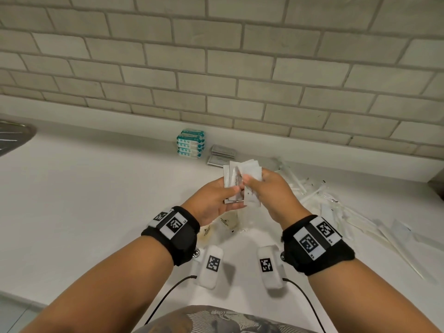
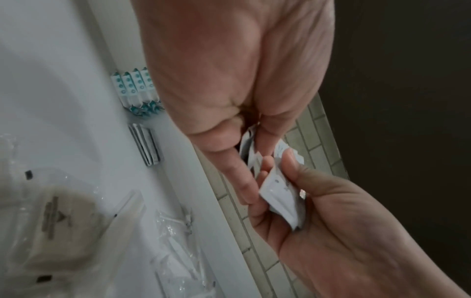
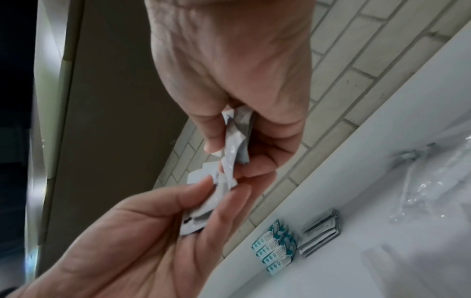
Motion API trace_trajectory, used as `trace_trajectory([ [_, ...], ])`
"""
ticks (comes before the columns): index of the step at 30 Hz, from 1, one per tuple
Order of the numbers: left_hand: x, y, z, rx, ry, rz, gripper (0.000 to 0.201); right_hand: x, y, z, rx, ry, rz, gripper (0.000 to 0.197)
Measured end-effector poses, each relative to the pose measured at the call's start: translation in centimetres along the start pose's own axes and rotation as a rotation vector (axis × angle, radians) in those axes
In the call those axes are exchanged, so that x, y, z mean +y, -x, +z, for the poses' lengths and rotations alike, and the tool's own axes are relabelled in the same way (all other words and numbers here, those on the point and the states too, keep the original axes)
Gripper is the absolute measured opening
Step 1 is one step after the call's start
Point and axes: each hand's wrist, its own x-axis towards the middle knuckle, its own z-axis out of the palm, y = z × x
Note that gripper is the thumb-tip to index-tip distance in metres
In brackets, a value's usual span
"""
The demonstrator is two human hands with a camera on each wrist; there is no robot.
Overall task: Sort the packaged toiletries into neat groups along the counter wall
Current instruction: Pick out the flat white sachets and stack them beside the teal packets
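Holding a fanned bunch of white sachets [image 1: 240,179] in the air over the bench [image 1: 84,193], both hands are working at once: the left hand [image 1: 216,203] is cradling the lower part of the bunch with its fingers [image 3: 224,203] curled round it, and the right hand [image 1: 269,193] is pinching the upper sachets between thumb and fingers [image 2: 267,167]. One sachet is showing print that looks like "Toothpa…", the rest unreadable.

Risk now: the bunch is splayed, not squared, so as the two grips are pulling against each other a slick sachet may be slipping out and dropping onto the loose stuff below. That would be mixing kinds again. A tight pinch may also be creasing the thin packets, which are already looking crumpled from the right wrist view.

Waiting at the wall are two finished groups: a stack of teal-and-white packets [image 1: 191,143] and, just beside it on the right, a pile of grey sachets [image 1: 222,155]. The free wall space seems to be sitting either side of these, so setting the bunch down carelessly could be knocking the grey pile.

Lying to the right is a scatter of long clear-wrapped items [image 1: 336,207], unsorted, crowding that end of the bench. Directly under the hands are beige items in clear wrap [image 2: 51,219]. A metal sink edge [image 1: 14,138] is showing far left.
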Motion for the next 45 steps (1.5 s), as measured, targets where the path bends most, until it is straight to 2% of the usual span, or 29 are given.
trace_trajectory([
  [4, -0.2, -0.1, -0.3, 0.024, -0.089, -0.025, 0.027, 0.5, 0.1, -0.2, -0.009, -0.067, 0.022, 0.02],
  [8, -0.5, -0.2, -0.3, 0.033, -0.217, -0.043, 0.032, 0.9, 0.3, 0.3, 0.004, -0.081, 0.019, 0.013],
  [12, -0.4, -0.2, -0.5, 0.133, -0.444, -0.031, 0.037, 1.2, -0.1, -0.7, 0.055, -0.139, 0.045, 0.014],
  [16, -0.1, -0.2, -1.1, 0.168, -0.419, -0.025, 0.052, 1.6, -0.8, -1.8, 0.084, -0.189, 0.103, 0.029],
  [20, 0.3, -0.4, -1.1, 0.266, -0.381, -0.041, 0.057, 1.8, -0.8, -2.7, 0.094, -0.189, 0.12, 0.028],
  [23, 0.5, -0.7, -1.0, 0.327, -0.302, -0.046, 0.04, 2.3, -0.4, -2.9, 0.05, -0.195, 0.171, 0.024],
  [25, 0.5, -0.9, -0.9, 0.371, -0.408, -0.061, 0.022, 2.4, -0.1, -2.7, 0.019, -0.227, 0.213, 0.024],
  [29, -0.5, -1.0, -0.7, 0.32, -0.506, 0.027, 0.011, 1.4, 0.4, -1.8, -0.043, -0.323, 0.216, 0.018],
  [32, -1.0, -0.8, 0.0, 0.239, -0.536, 0.037, 0.016, 0.8, 0.5, -0.7, -0.087, -0.242, 0.178, 0.031],
  [35, -0.7, -0.6, 0.4, 0.285, -0.507, 0.014, 0.03, 0.3, 0.3, -0.3, -0.105, -0.097, 0.128, 0.034],
  [37, -0.5, -0.7, 0.4, 0.286, -0.414, 0.03, 0.034, -0.1, 0.4, -0.5, -0.162, 0.073, 0.087, 0.049],
  [39, -0.2, -1.0, 0.5, 0.228, -0.268, 0.006, 0.042, -0.1, 0.7, -0.2, -0.274, 0.233, 0.052, 0.074],
  [42, 0.4, -1.4, 1.0, 0.147, -0.054, -0.061, 0.035, 0.2, 1.0, 1.1, -0.339, 0.221, 0.018, 0.092],
  [45, 0.6, -1.7, 0.5, 0.195, 0.067, -0.02, 0.033, 0.9, 0.2, 1.3, -0.3, 0.228, -0.021, 0.103],
])
